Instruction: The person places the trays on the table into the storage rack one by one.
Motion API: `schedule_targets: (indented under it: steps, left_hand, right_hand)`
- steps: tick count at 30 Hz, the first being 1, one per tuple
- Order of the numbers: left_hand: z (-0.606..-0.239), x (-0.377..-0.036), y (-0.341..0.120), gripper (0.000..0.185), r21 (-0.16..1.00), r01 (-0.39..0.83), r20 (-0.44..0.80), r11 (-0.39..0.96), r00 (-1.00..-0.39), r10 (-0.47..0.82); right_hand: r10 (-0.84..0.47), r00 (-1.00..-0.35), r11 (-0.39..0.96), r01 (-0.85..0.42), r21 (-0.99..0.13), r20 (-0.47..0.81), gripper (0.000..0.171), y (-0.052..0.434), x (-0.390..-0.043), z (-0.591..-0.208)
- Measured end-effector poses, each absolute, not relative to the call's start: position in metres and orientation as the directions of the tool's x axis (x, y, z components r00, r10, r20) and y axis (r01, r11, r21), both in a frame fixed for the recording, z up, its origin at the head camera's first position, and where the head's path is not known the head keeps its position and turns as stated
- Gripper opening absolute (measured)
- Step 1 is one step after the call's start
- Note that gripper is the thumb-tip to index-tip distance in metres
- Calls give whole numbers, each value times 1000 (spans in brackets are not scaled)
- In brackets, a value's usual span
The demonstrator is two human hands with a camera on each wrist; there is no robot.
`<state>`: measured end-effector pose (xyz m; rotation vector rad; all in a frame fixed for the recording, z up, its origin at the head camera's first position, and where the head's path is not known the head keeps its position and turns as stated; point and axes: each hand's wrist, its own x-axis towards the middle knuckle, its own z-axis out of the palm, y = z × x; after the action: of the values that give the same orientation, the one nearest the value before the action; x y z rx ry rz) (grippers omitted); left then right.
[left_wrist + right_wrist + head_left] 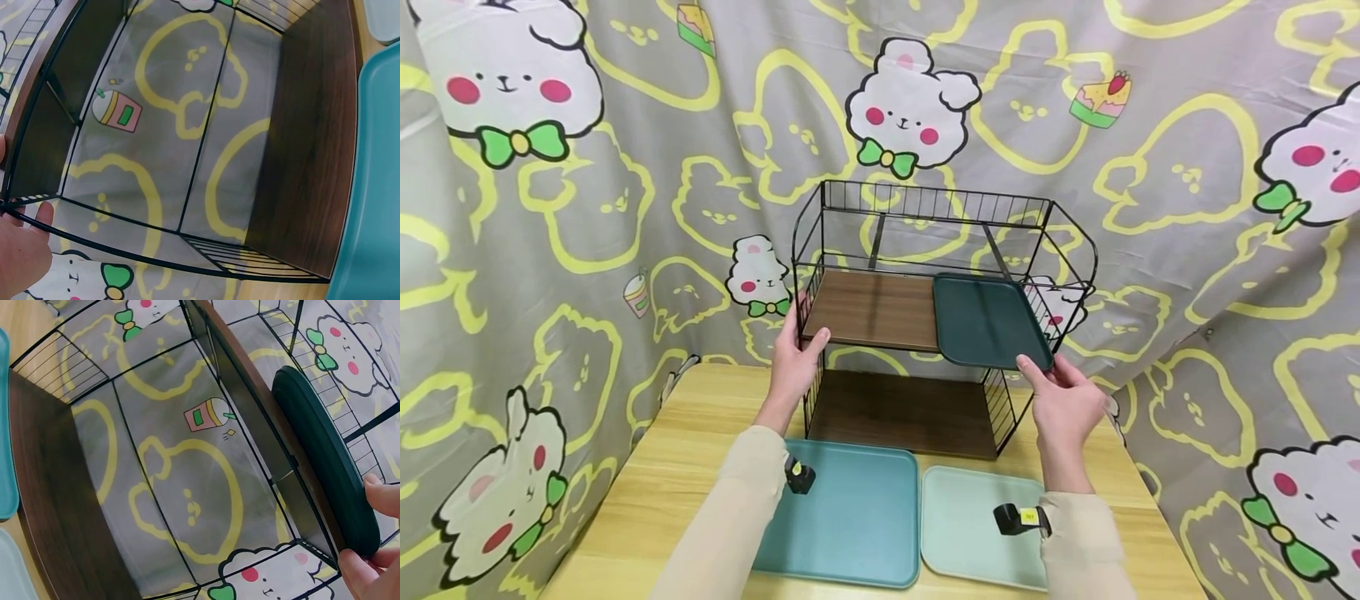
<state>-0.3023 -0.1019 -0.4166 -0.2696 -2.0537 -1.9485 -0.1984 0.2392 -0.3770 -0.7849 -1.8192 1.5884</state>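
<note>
Wood table (700, 433): wire rack (925, 333), teal tray (850, 517), mint tray (970, 525); dk-green tray (985, 321) on upper shelf.

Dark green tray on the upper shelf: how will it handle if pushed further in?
The dark green tray looks rigid, holding flat past the shelf edge. Its smooth surface probably slides easily on the wood. The right hand pinches just its corner, so it seems light.

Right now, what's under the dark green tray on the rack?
The dark green tray lies on the rack's upper wooden shelf, its front edge overhanging, held by the right hand. The board beneath it is hidden. The lower shelf shows bare wood.
</note>
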Motion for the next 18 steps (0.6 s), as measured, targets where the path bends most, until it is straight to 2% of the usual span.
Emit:
schedule_targets:
  steps: [11, 18]
  left_hand:
    - [-415, -301, -102, 73, 947, 317, 320, 50, -945, -63]
    - [-414, -305, -103, 75, 961, 275, 276, 26, -959, -57]
  right_hand:
    - [721, -683, 180, 28, -983, 112, 62, 255, -176, -402]
    - [698, -713, 255, 165, -953, 64, 58, 273, -158, -430]
